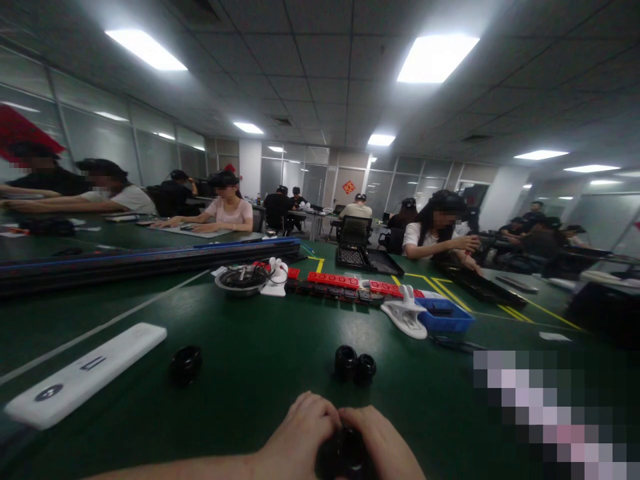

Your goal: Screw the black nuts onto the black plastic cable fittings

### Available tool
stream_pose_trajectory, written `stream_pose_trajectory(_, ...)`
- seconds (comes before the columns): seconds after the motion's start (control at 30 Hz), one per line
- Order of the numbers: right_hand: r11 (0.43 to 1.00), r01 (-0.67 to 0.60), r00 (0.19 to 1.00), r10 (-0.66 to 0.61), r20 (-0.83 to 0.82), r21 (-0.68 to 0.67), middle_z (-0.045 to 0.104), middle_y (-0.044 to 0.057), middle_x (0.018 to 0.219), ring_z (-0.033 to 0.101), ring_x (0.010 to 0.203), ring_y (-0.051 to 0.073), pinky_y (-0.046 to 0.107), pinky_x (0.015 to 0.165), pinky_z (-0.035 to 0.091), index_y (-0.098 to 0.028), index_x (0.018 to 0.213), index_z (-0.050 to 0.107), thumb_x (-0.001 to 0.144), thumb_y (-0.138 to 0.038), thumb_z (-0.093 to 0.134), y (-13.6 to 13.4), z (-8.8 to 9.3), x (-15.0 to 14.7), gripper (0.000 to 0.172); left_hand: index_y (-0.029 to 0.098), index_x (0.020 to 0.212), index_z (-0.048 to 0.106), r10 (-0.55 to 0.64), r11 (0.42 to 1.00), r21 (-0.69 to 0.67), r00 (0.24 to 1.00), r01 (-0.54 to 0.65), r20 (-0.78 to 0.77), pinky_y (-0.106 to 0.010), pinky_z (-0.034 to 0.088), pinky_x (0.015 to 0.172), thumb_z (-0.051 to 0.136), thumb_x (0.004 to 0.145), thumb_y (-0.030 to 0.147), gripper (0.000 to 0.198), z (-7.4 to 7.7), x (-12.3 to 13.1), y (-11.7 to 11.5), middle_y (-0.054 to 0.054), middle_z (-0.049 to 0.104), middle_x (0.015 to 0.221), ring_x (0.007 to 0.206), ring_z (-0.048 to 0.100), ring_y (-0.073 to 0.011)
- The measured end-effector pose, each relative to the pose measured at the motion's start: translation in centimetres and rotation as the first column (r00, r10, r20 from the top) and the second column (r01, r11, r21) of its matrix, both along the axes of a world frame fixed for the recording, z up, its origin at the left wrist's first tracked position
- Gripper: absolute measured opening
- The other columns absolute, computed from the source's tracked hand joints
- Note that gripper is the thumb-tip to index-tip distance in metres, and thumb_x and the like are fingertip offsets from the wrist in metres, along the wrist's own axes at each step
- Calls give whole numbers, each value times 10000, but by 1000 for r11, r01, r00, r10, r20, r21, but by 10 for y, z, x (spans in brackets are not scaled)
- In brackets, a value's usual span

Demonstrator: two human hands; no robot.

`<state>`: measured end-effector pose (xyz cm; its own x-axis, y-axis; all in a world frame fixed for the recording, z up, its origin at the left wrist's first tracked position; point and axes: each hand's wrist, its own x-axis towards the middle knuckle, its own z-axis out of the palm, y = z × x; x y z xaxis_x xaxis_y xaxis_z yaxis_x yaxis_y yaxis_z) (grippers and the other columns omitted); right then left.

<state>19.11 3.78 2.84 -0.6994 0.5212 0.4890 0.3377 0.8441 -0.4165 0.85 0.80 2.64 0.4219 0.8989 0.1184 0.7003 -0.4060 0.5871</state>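
At the bottom middle, my left hand point(304, 430) and my right hand point(384, 440) are closed around a glossy black rounded part point(345, 455). Fingers from both sides curl over its top, and its lower portion is cut off by the picture edge. Just beyond my hands, two similar black rounded parts stand side by side: a larger one point(345, 361) and a smaller one point(367, 368). Another black rounded part point(186, 365) rests farther left on the green table point(250, 380). Their exact kind is not clear.
A long white device point(87, 373) lies at left. Farther back are a metal bowl point(240, 288), a row of red and black pieces point(333, 280), a white stand point(407, 313) and a blue bin point(445, 325). A co-worker point(435, 233) handles something at right.
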Motion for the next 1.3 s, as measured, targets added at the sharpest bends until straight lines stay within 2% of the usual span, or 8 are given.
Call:
stream_pose_trajectory(0.13, 997, -57, 998, 56, -25, -51, 635, 94, 931, 613, 803, 209, 298, 704, 512, -181, 1106, 508, 763, -365, 552, -5, 6, -1, 392, 202, 914, 607, 9, 1000, -12, 1000, -9, 5, -428, 308, 954, 692, 597, 345, 359, 1, 1, -2, -41, 544, 1007, 956, 476, -243)
stream_pose_trajectory(0.23, 994, -95, 995, 96, 3, -57, 615, 117, 1048, 600, 917, 238, 335, 782, 501, -184, 1164, 480, 779, -345, 534, -4, 8, -1, 421, 199, 965, 604, 8, 1000, -17, 1000, -8, 25, -396, 370, 891, 697, 594, 413, 438, 2, 1, -2, -59, 539, 1031, 960, 464, -256)
stream_pose_trajectory(0.37, 999, -47, 999, 48, -18, 21, 565, 135, 1148, 548, 1036, 272, 377, 855, 468, -191, 1217, 439, 806, -371, 511, 2, 0, 2, 455, 214, 992, 589, -6, 1000, -2, 1000, 6, 27, -443, 289, 962, 704, 585, 422, 471, -1, 0, 0, -54, 541, 1047, 980, 465, -257)
stream_pose_trajectory(0.6, 1000, -7, 995, 4, -103, -28, 618, 81, 901, 604, 785, 215, 308, 718, 508, -206, 1092, 502, 732, -467, 579, 2, -11, 1, 451, 206, 944, 587, -12, 999, -49, 1000, 11, -17, -460, 271, 977, 675, 622, 370, 371, 7, 1, -1, -55, 548, 1012, 970, 474, -247)
stream_pose_trajectory(0.77, 992, -84, 994, 76, -84, -98, 621, 93, 954, 611, 835, 219, 297, 727, 511, -210, 1138, 487, 777, -390, 518, -2, 1, -1, 405, 180, 968, 587, 2, 999, -47, 1000, -3, -26, -471, 227, 1012, 688, 611, 359, 412, 7, 2, -2, -67, 549, 1025, 983, 477, -257)
stream_pose_trajectory(0.93, 995, -76, 997, 78, -29, 57, 558, 138, 1160, 550, 1042, 269, 372, 862, 466, -195, 1241, 408, 823, -423, 483, 2, -1, 2, 483, 199, 979, 585, -5, 1000, -19, 999, 4, -32, -495, 227, 1007, 705, 588, 435, 472, -1, 1, 0, -69, 544, 1056, 1001, 468, -272)
stream_pose_trajectory(1.1, 989, 45, 995, -32, -91, 140, 593, 145, 1030, 602, 915, 271, 348, 758, 520, -155, 1234, 398, 711, -551, 586, 5, -17, 3, 683, 182, 865, 585, -15, 999, 43, 1000, 15, -11, -483, 273, 985, 680, 621, 426, 358, -2, 1, -1, -49, 564, 986, 948, 500, -242)
stream_pose_trajectory(1.3, 990, -110, 988, 118, -103, 85, 603, 102, 1027, 612, 877, 217, 309, 749, 524, -236, 1320, 276, 852, -447, 450, 6, -22, 1, 541, 220, 919, 585, 6, 1000, 28, 1000, -6, 10, -460, 280, 984, 693, 602, 407, 383, -13, 1, 6, -23, 564, 959, 926, 504, -231)
